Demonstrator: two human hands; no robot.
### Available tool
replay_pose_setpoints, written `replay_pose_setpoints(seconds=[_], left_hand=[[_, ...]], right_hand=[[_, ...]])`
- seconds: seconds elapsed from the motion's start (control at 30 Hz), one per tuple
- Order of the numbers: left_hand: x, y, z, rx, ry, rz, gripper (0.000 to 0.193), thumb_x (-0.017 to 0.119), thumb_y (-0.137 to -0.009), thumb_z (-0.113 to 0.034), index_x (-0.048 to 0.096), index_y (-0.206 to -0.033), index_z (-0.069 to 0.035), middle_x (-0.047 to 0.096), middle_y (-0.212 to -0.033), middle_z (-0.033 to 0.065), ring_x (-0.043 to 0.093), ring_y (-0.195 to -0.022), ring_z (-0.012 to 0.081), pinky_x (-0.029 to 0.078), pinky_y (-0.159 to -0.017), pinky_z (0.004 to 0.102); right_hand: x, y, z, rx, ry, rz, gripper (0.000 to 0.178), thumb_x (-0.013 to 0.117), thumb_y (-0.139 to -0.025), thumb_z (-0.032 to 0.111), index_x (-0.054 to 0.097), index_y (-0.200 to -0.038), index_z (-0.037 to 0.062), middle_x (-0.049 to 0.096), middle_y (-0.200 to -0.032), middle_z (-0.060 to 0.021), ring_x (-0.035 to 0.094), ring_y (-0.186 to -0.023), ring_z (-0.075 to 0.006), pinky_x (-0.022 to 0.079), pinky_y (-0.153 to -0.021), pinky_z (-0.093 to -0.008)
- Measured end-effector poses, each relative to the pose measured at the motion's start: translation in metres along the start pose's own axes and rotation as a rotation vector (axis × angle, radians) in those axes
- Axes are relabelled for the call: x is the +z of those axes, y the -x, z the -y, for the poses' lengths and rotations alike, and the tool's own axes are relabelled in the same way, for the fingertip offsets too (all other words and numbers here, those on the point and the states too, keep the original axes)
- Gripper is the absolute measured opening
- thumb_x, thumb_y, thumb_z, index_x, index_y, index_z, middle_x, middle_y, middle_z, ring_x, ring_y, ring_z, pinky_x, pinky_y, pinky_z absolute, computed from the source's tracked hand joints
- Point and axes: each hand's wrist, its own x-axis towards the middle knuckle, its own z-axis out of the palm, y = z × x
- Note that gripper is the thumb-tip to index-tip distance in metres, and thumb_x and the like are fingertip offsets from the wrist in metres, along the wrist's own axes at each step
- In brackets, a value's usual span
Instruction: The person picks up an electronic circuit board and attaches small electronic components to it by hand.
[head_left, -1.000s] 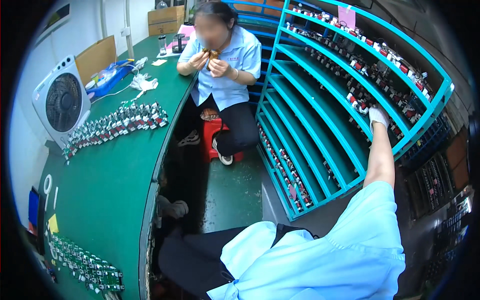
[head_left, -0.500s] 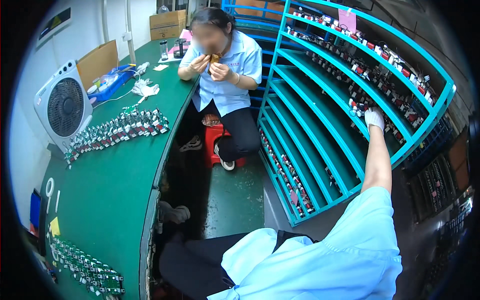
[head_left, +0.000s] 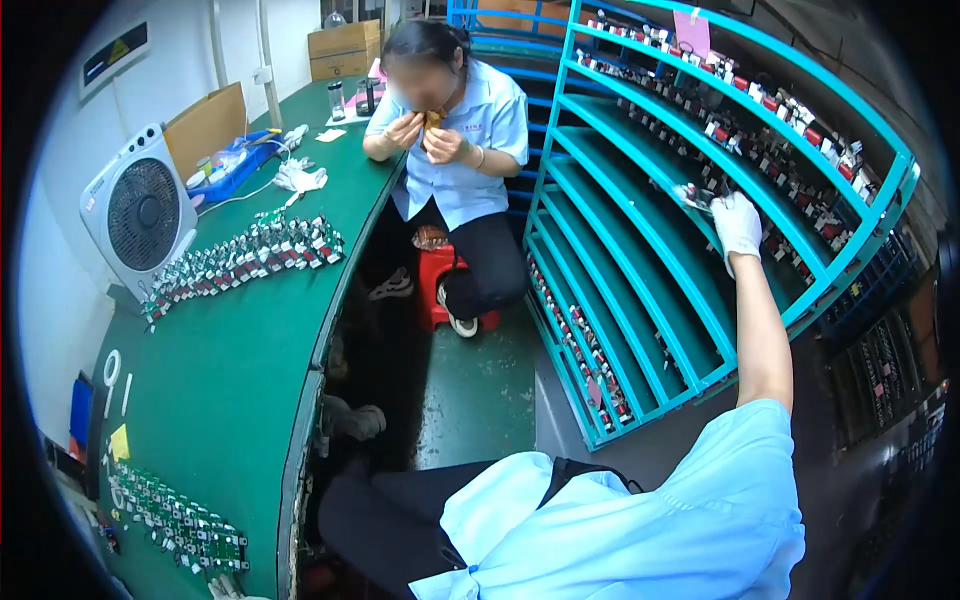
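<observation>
My right hand (head_left: 738,226), in a white glove, reaches out to the teal rack (head_left: 690,262) on the right. Its fingers are closed round one end of a small wired electronic assembly (head_left: 692,196), pale and blurred, at the front edge of a shelf. Similar assemblies (head_left: 775,180) with red and white parts crowd the shelf behind the hand. At the lower left edge, whitish glove fingers (head_left: 226,588) show beside the green circuit boards (head_left: 185,520) on the bench. Whether my left hand fills that glove cannot be made out.
A co-worker (head_left: 455,140) sits on a red stool (head_left: 436,290) between bench and rack, both hands raised with something brown. The green bench (head_left: 215,390) holds a fan (head_left: 140,215), a row of board assemblies (head_left: 245,255), a blue tray (head_left: 235,170) and white gloves (head_left: 298,177).
My right hand has drawn back slightly left and down along the rack, with the small assembly now held further out over the shelf edge. The whole view has shifted a little.
</observation>
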Motion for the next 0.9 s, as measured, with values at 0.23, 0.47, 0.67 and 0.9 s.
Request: replay_pose_setpoints(seconds=[0.23,0.47,0.67,0.9], left_hand=[[-0.007,0.041,-0.081,0.673,0.755,-0.307,0.038,0.041,-0.098,-0.024,0.046,-0.123,0.005,0.056,-0.114,0.0243,0.057,-0.099,0.0318,0.047,-0.086,0.0418],[0.028,0.199,-0.191,0.079,0.373,0.661,0.034,0.046,-0.097,-0.024,0.055,-0.116,0.004,0.062,-0.11,0.0143,0.059,-0.104,0.0226,0.043,-0.094,0.0347],[0.024,0.231,-0.194,-0.675,0.863,0.906,0.057,0.053,-0.091,-0.007,0.028,-0.142,-0.002,0.045,-0.133,0.0135,0.049,-0.119,0.0203,0.039,-0.101,0.0324],[0.007,0.243,-0.177,-0.424,0.667,0.74,0.069,0.063,-0.085,-0.007,0.025,-0.143,-0.006,0.039,-0.14,0.0113,0.047,-0.121,0.0184,0.037,-0.103,0.029]], right_hand=[[0.019,0.073,0.11,-0.363,-0.484,0.041,0.022,0.063,-0.077,0.023,0.054,-0.069,0.0036,0.059,-0.063,-0.0166,0.057,-0.06,-0.0349,0.045,-0.055,-0.043],[0.024,0.23,0.246,-0.469,-1.003,0.947,0.029,0.065,-0.082,0.018,0.049,-0.066,0.0006,0.041,-0.052,-0.0089,0.039,-0.049,-0.0164,0.034,-0.047,-0.0313],[-0.023,0.341,0.304,-0.851,-1.17,1.443,0.024,0.064,-0.078,0.013,0.05,-0.067,-0.0027,0.051,-0.054,-0.0136,0.052,-0.047,-0.0241,0.04,-0.047,-0.0358],[-0.023,0.382,0.308,-0.945,-1.286,1.511,0.021,0.062,-0.076,0.012,0.048,-0.064,0.0019,0.046,-0.05,-0.0103,0.046,-0.043,-0.026,0.036,-0.044,-0.0354]])
